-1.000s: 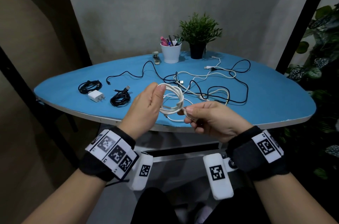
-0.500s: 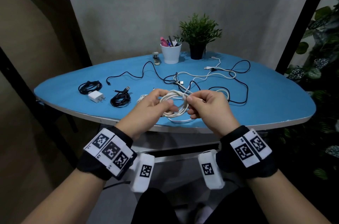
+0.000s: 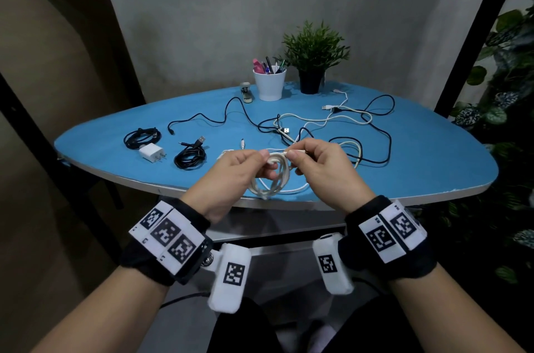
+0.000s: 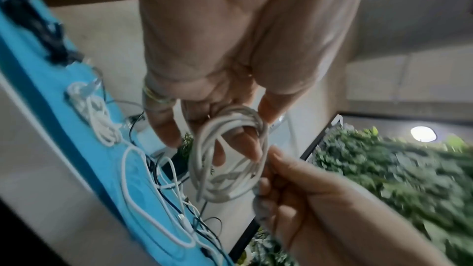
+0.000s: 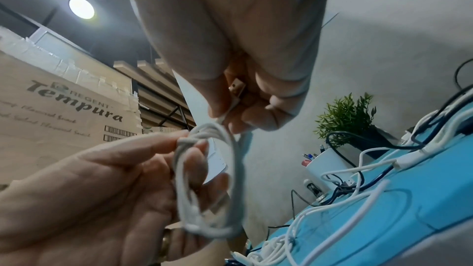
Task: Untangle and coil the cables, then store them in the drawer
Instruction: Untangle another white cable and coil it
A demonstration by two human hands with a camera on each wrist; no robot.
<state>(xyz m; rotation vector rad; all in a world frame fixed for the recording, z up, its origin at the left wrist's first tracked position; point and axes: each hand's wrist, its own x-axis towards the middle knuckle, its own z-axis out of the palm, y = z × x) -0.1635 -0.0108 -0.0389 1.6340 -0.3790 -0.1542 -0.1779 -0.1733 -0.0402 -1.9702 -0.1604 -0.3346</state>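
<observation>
Holding one white coil [image 3: 273,176] — two hands, left hand [image 3: 231,176], right hand [image 3: 323,167]

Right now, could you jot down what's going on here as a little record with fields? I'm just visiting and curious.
Activity: a person is coiling a white cable above the near edge of a blue table.
Left hand: holds the coil's loops.
Right hand: pinches the cable's plug end beside the coil.
Already coiled: two black cable bundles lying on the table's left side.
Still tangled: black and white cables mid-table.
Also there: white charger plug, pen cup, potted plant.
Drawer: cannot tell where it is.
</observation>
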